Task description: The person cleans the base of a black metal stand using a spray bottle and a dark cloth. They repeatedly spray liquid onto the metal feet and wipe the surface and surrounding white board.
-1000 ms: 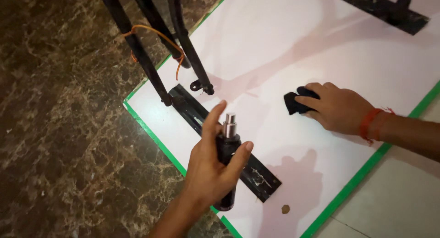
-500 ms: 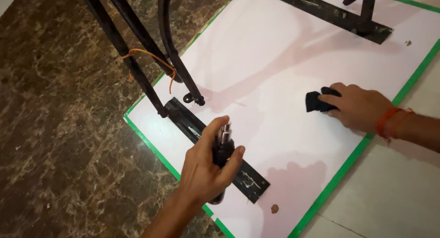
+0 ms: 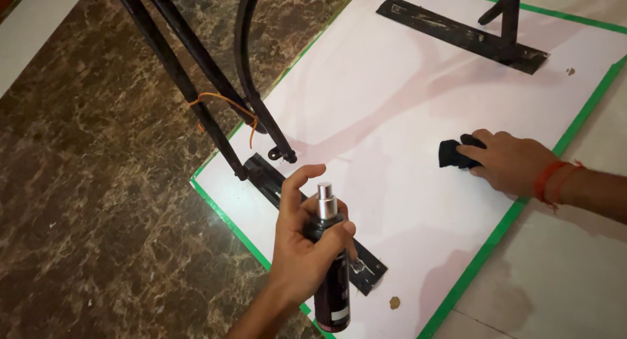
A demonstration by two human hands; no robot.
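Left hand [image 3: 302, 251] wrapped around black spray bottle [image 3: 330, 283], held upright near the board's lower-left edge; index finger lifted clear of the silver nozzle [image 3: 325, 200], which faces the board. Contents not visible through the opaque body. Right hand [image 3: 513, 161] presses a black cloth [image 3: 452, 153] flat on the white green-edged board [image 3: 392, 104], near its right edge. Black metal frame legs [image 3: 196, 78] rise from a bracket strip [image 3: 261, 172] at the left corner.

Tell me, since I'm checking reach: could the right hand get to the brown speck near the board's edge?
Probably yes: the right hand rests on the cloth, and only bare board lies between it and the speck.
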